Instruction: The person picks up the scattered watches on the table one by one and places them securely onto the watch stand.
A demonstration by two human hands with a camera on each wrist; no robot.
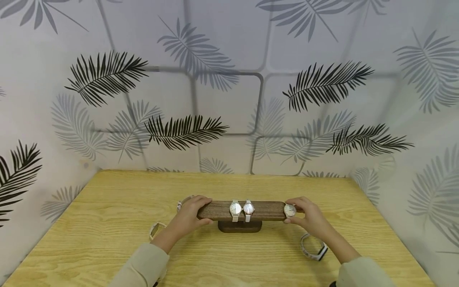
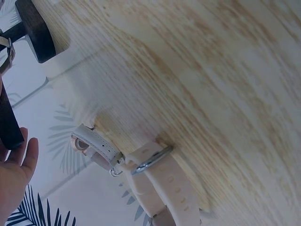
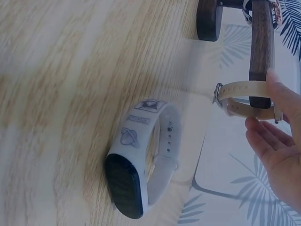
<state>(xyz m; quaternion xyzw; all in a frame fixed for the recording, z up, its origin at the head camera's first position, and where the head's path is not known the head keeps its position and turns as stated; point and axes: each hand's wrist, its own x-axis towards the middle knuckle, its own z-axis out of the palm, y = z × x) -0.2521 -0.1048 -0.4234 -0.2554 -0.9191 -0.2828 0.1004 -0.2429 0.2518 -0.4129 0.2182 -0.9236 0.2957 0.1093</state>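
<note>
Head view: left hand (image 1: pixel 189 217) grips the wooden bar (image 1: pixel 269 210), right hand (image 1: pixel 312 217) pinches a watch (image 1: pixel 289 210) round its end — apparently threading it; next calls for sliding inward.

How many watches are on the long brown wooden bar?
3. Near the middle of the wooden bar is one watch, with a second watch just right of it. The third watch is around the right end, at the right hand.

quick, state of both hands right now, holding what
Left hand: holding one end of the wooden watch stand.
Right hand: holding the cream-strapped wristwatch at the stand's other end.
</note>
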